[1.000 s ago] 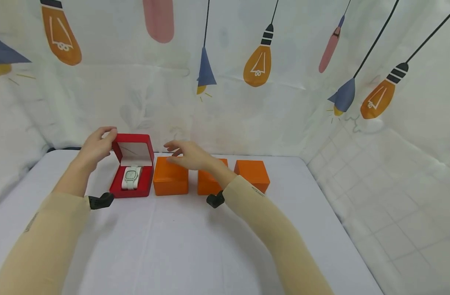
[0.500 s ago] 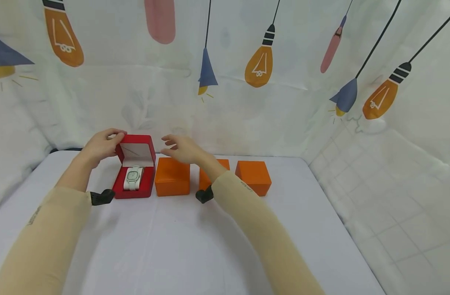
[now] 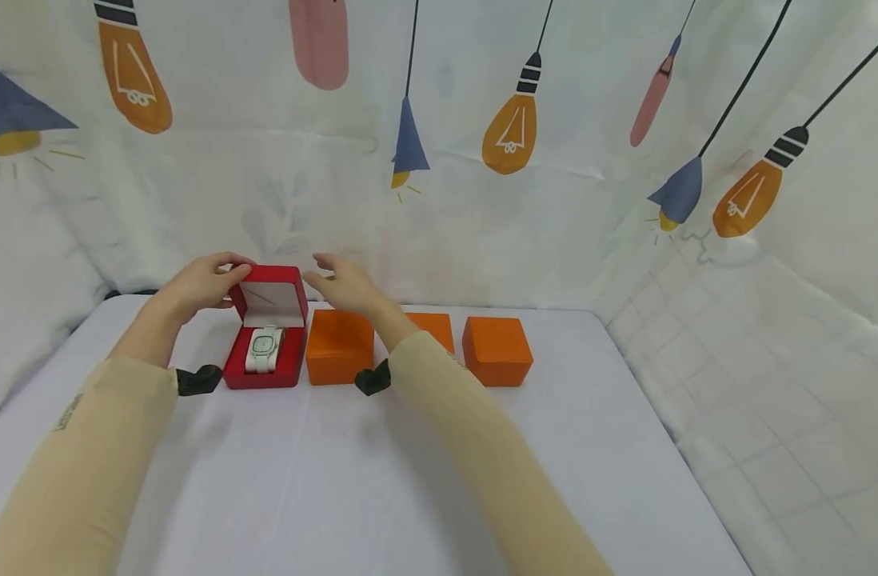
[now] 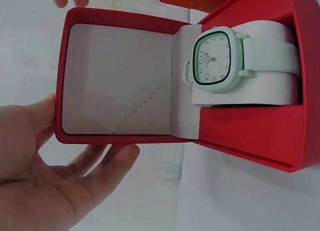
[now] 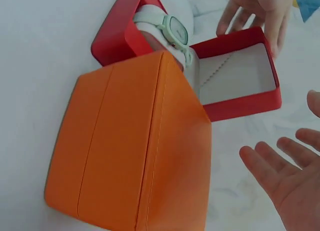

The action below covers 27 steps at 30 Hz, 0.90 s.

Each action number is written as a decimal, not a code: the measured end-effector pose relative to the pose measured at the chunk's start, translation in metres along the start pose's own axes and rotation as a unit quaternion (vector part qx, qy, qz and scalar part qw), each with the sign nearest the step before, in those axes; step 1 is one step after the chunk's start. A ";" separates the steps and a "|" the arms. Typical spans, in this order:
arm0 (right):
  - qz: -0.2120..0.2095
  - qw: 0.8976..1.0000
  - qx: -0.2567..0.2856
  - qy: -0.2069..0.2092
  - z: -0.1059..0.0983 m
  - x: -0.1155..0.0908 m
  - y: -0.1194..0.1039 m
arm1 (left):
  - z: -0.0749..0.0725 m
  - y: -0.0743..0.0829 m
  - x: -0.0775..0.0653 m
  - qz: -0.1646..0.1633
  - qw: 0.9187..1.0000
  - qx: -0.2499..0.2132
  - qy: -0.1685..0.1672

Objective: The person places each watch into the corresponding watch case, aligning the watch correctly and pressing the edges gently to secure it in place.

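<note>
A red watch box (image 3: 292,360) stands at the back left with its lid raised, showing a white lining. Inside, a pale green wristwatch (image 4: 212,61) is wrapped around a white cushion (image 4: 245,97). My left hand (image 3: 197,286) holds the lid (image 4: 120,81) at its upper left corner, thumb on the top edge and fingers round behind. To the right of the lid, my right hand (image 3: 347,286) is held with fingers extended and nothing in it. It hovers above and behind an orange box (image 3: 341,348), the one beside the red box.
Two more orange boxes continue the row: one (image 3: 437,326) partly behind my right forearm, the other (image 3: 498,352) farther right. All stand on a white-covered table (image 3: 302,480). A white curtain (image 3: 453,240) printed with lamps and bulbs hangs right behind the table's back edge.
My right hand has moved left, from over the nearest orange box to beside the lid. My left hand has shifted slightly right on the lid's corner. The boxes keep their places.
</note>
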State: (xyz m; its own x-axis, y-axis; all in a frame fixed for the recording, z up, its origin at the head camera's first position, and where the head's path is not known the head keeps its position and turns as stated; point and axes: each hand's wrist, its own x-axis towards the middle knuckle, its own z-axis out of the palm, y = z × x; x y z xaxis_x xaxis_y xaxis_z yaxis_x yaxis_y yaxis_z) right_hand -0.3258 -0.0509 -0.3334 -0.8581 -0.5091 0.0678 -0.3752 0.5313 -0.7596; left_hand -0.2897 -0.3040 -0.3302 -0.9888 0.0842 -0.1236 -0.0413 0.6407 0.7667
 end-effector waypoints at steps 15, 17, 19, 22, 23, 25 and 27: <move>-0.030 0.999 -0.011 0.004 0.033 0.006 -0.012 | -0.001 -0.010 0.005 0.015 1.000 -0.004 -0.002; -0.027 1.000 -0.002 0.013 0.037 0.005 -0.012 | 0.000 -0.010 0.006 0.017 1.000 -0.003 0.000; -0.025 0.999 0.004 0.030 0.040 0.005 -0.012 | 0.000 -0.010 0.006 0.019 1.000 -0.005 0.002; -0.015 0.998 0.014 0.060 0.043 0.004 -0.017 | 0.000 -0.011 0.003 0.018 1.000 -0.012 0.004; -0.011 0.997 0.014 0.069 0.044 0.003 -0.018 | -0.001 -0.011 0.002 0.018 1.000 -0.015 0.005; -0.002 0.996 0.016 0.088 0.046 0.003 -0.022 | -0.001 -0.013 -0.001 0.020 1.000 -0.019 0.005; 0.012 0.994 0.017 0.104 0.049 0.002 -0.025 | -0.002 -0.015 -0.003 0.025 0.999 -0.020 0.007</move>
State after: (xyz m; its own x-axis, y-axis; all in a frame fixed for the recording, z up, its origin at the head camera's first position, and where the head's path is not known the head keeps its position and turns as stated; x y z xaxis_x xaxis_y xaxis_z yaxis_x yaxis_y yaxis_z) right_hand -0.3012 -0.0983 -0.3461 -0.9218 -0.3440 0.1789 -0.3448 0.5160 -0.7842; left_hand -0.2868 -0.3148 -0.3400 -0.9917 0.1038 -0.0761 0.0023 0.6052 0.7961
